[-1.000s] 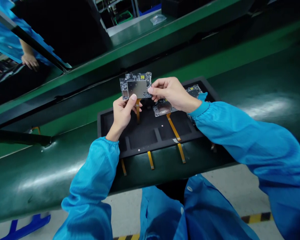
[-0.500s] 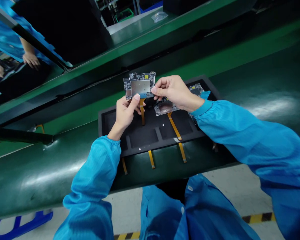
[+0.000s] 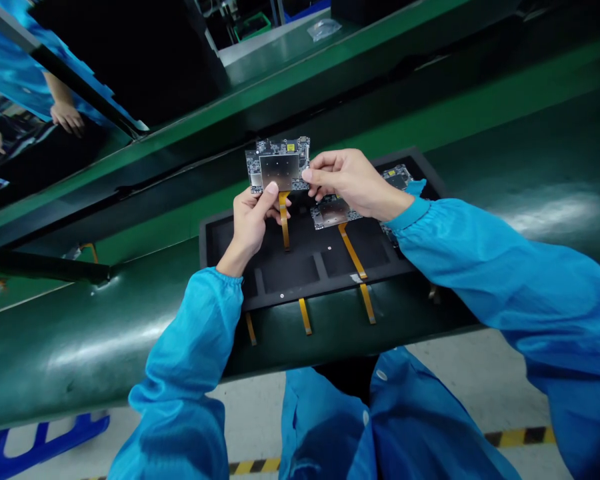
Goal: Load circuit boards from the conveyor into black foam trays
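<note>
Both of my hands hold up one small circuit board (image 3: 279, 168) with a silver shield and an orange flex cable hanging from it. My left hand (image 3: 251, 221) pinches its lower edge with the thumb on the shield. My right hand (image 3: 349, 181) pinches its right edge. Below them lies a black tray (image 3: 300, 280) with recessed pockets on the green conveyor belt (image 3: 105, 347). A second board (image 3: 334, 212) with its own orange cable rests in the tray under my right hand, and a third board (image 3: 398, 177) shows behind my right wrist.
Orange flex cables (image 3: 305, 316) stick out over the tray's near edge. Another person's hands (image 3: 66, 117) work at the upper left, across the belt. A clear bag (image 3: 326, 28) lies on the far bench. Yellow-black floor tape (image 3: 515, 437) runs beneath me.
The board in my hands has risen slightly and shifted a little to the right. The view has drifted a bit. My grip is the same.
</note>
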Demonstrator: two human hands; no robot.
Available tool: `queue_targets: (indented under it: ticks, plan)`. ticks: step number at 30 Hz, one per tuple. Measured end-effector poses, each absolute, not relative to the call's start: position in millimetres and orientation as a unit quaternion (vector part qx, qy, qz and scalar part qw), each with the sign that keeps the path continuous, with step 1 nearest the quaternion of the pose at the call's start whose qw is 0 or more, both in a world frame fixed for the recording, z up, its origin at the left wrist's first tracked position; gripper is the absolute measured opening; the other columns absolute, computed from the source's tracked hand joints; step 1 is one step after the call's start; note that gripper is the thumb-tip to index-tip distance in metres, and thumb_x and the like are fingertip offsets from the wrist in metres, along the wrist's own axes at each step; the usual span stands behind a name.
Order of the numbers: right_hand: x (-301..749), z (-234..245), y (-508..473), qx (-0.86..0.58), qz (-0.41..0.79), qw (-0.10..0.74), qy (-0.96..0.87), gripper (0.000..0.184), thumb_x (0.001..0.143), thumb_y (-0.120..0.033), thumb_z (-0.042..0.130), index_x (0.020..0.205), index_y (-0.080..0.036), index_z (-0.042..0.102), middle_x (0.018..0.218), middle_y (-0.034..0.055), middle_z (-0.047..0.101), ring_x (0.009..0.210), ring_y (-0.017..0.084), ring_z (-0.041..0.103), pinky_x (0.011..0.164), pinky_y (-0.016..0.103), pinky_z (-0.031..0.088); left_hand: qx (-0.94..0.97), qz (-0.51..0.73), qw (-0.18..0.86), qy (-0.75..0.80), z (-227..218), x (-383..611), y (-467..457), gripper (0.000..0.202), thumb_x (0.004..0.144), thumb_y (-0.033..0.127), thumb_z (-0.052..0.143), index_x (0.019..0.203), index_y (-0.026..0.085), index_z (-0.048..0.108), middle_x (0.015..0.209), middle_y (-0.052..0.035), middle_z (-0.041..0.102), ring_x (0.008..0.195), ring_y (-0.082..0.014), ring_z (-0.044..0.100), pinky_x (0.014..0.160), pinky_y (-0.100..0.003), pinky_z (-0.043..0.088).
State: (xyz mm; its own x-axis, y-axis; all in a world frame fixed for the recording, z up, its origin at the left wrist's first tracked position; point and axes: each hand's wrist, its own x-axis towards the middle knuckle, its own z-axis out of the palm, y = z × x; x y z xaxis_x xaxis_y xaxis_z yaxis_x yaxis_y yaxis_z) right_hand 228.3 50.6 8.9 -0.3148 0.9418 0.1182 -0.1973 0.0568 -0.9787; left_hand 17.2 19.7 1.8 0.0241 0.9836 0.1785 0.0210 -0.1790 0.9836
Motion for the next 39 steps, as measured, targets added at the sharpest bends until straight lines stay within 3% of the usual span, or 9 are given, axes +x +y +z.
queue_targets:
  ticks: [9, 19, 29, 33, 39]
  plan:
    - [233.3, 4.9, 52.8, -0.366, 0.555, 0.473, -0.578, 0.044, 0.085, -0.041, 0.104, 0.079, -0.017, 0.067, 0.067, 0.0004, 0.067, 0.068, 0.014, 0.069, 0.064, 0.025, 0.058, 0.615, 0.505, 0.442, 0.414, -1.5, 14.4, 18.2, 0.063, 0.082, 0.076, 0.090, 0.084, 0.017, 0.071, 0.078, -0.0079, 0.081, 0.058, -0.0169, 0.074, 0.047, -0.024, 0.058]
    - [233.4, 6.7, 51.7, -0.367, 0.542, 0.469, -0.593, 0.048, 0.085, -0.046, 0.105, 0.079, -0.018, 0.065, 0.066, -0.0008, 0.066, 0.066, 0.013, 0.067, 0.063, 0.024, 0.056, 0.626, 0.495, 0.459, 0.391, -6.6, 13.4, 18.6, 0.065, 0.083, 0.079, 0.088, 0.094, 0.018, 0.069, 0.079, -0.0057, 0.080, 0.057, -0.0166, 0.074, 0.046, -0.023, 0.058]
    - [231.4, 9.4, 48.6, -0.298, 0.593, 0.436, -0.608, 0.055, 0.078, -0.058, 0.106, 0.088, -0.019, 0.068, 0.074, 0.0001, 0.070, 0.072, 0.016, 0.071, 0.062, 0.025, 0.058, 0.615, 0.519, 0.435, 0.404, -14.1, 8.6, 22.4, 0.061, 0.090, 0.081, 0.083, 0.092, 0.022, 0.068, 0.075, -0.0045, 0.075, 0.066, -0.0234, 0.080, 0.050, -0.028, 0.063]
    - [231.4, 12.3, 47.0, -0.297, 0.603, 0.430, -0.603, 0.054, 0.076, -0.057, 0.107, 0.090, -0.019, 0.070, 0.076, 0.0001, 0.071, 0.073, 0.016, 0.071, 0.061, 0.024, 0.057, 0.607, 0.528, 0.431, 0.409, -13.4, 9.4, 21.9, 0.062, 0.088, 0.081, 0.084, 0.092, 0.022, 0.068, 0.074, -0.0040, 0.075, 0.066, -0.0235, 0.080, 0.051, -0.029, 0.063]
    - [231.0, 17.5, 43.4, -0.359, 0.583, 0.441, -0.580, 0.048, 0.080, -0.048, 0.107, 0.079, -0.021, 0.066, 0.067, 0.0004, 0.069, 0.067, 0.016, 0.069, 0.062, 0.027, 0.057, 0.620, 0.488, 0.435, 0.433, -4.6, 13.4, 14.6, 0.064, 0.086, 0.084, 0.083, 0.088, 0.021, 0.070, 0.073, -0.0056, 0.076, 0.063, -0.0231, 0.078, 0.050, -0.030, 0.063]
